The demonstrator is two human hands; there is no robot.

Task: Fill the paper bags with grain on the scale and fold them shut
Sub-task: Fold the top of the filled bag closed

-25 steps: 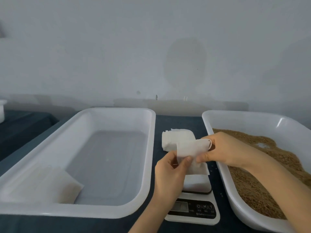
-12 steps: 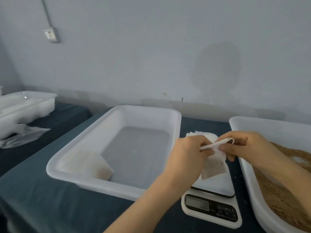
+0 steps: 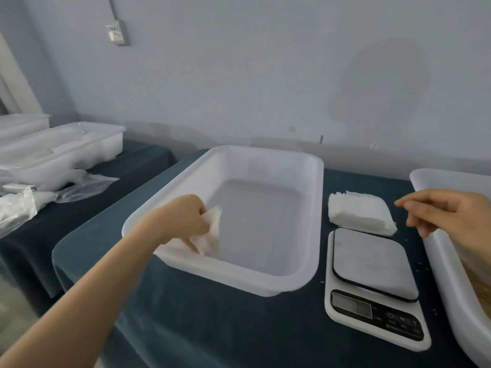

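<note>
My left hand reaches into the white tray and grips a small filled paper bag at the tray's near left corner, over another bag lying there. My right hand hovers with loosely curled fingers and holds nothing, above the rim of the grain tray. A stack of flat white paper bags lies behind the kitchen scale, whose platform is bare. A sliver of brown grain shows at the right edge.
A dark blue cloth covers the table. On a second table to the left stand stacked white trays and crumpled clear plastic. A wall socket hangs on the wall behind.
Both hands held the folded bag above the scale; now my left hand has carried it left into the white tray and my right hand has let go. The view has swung left.
</note>
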